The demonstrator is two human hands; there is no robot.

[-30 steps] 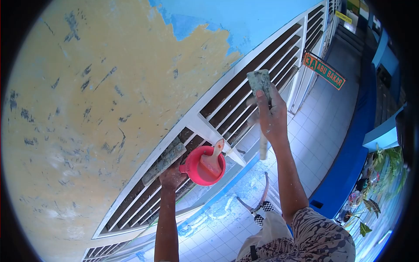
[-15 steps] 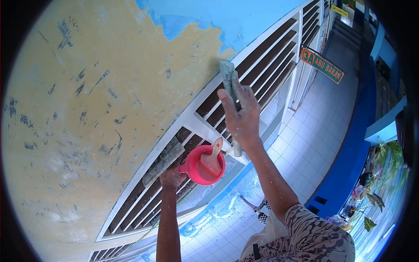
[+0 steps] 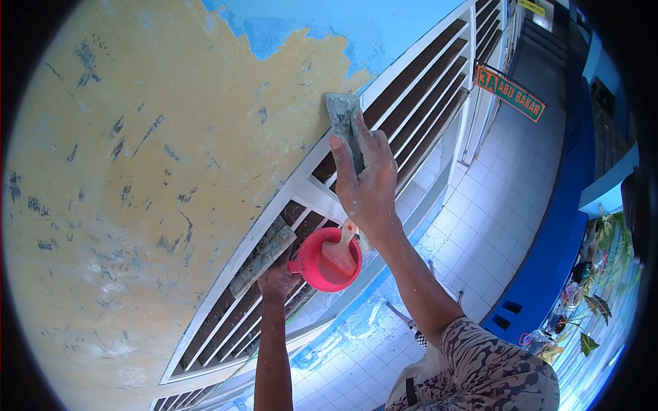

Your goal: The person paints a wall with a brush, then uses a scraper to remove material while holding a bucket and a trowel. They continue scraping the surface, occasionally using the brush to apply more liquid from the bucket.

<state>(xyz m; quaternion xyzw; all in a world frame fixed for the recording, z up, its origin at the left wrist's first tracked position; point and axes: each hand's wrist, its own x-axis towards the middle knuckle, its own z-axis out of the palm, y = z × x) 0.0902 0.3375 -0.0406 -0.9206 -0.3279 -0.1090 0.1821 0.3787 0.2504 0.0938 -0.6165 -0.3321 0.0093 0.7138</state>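
Observation:
My right hand (image 3: 370,188) grips a putty-smeared scraper (image 3: 343,109), fingers stretched along its blade. The blade's tip lies at the yellow wall's (image 3: 226,130) lower edge, beside the white window frame. Lower down, my left hand (image 3: 277,279) is closed, partly hidden, at the handle of a pink cup (image 3: 308,264). A paint brush (image 3: 337,252) leans inside that cup, its handle up over the rim. Also at my left hand is a flat, putty-crusted scraper (image 3: 264,257), held in front of the dark louvres.
White-framed louvres (image 3: 418,75) run diagonally beneath the wall, which has grey patches and blue paint (image 3: 295,17) above. A green and orange sign (image 3: 510,93) juts over the tiled walkway (image 3: 473,205). Plants (image 3: 603,274) stand at the right.
The scraper in my right hand has moved left along the wall's edge and turned, showing more of its broad face. The cup and left hand sit slightly further right in view.

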